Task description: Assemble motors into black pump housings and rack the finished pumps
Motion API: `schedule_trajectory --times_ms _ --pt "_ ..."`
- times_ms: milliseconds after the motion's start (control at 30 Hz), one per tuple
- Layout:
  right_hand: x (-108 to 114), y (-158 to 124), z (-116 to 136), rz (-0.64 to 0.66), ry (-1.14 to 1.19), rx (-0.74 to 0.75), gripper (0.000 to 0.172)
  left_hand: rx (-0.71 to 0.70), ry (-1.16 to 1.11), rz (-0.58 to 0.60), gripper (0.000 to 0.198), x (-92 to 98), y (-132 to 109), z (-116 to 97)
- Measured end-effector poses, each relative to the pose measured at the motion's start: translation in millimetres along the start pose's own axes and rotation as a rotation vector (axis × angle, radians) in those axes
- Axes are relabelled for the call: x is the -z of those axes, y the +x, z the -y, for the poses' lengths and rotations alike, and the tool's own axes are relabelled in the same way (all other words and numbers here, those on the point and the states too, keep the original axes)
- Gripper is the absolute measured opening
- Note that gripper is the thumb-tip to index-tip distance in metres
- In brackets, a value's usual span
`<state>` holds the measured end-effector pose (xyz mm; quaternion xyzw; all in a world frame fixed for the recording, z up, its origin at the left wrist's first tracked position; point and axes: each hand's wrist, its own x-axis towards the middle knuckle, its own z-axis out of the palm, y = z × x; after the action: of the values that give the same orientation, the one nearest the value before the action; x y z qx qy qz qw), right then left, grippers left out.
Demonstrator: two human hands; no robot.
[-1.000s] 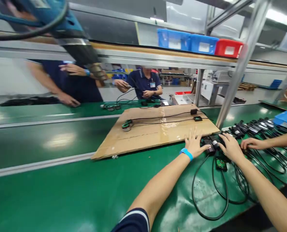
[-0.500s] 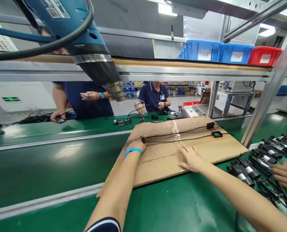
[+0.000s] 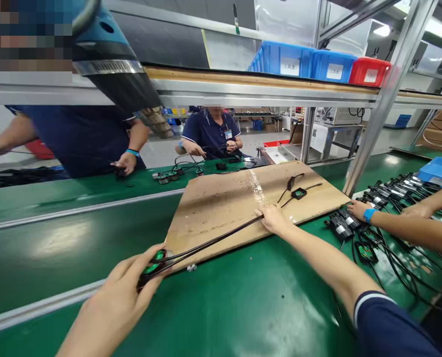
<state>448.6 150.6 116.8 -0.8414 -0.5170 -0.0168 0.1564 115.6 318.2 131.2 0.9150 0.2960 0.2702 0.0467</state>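
Observation:
My left hand, low at the left, is closed round a small round part with a green face. Its kind is not clear. Two black cables run from this part across the cardboard sheet to my right hand. My right hand rests over the sheet with its fingers closed round the cables. Beyond it, the cable ends lie on the cardboard with a small black case and an open black case with a green circuit board.
A co-worker's hand with a blue wristband is by the black cylindrical units at the right. Across the belt sit round parts and two people. A power tool hangs upper left; bins stand on the shelf.
My left hand has come back toward me and left, bringing the round part off the cardboard. My right hand has closed on the cables. The cases slid nearer, and the view turned right.

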Motion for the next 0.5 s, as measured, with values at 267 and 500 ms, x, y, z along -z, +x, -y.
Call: schedule_trajectory --times_ms 267,500 --pt "42.5 -237.4 9.6 0.247 0.002 0.200 0.013 -0.099 -0.271 0.197 0.046 -14.7 -94.9 -22.3" --pt "23.2 -369.3 -27.8 0.285 0.081 0.127 0.034 -0.318 -0.176 0.410 0.043 -25.4 -103.3 -105.8"
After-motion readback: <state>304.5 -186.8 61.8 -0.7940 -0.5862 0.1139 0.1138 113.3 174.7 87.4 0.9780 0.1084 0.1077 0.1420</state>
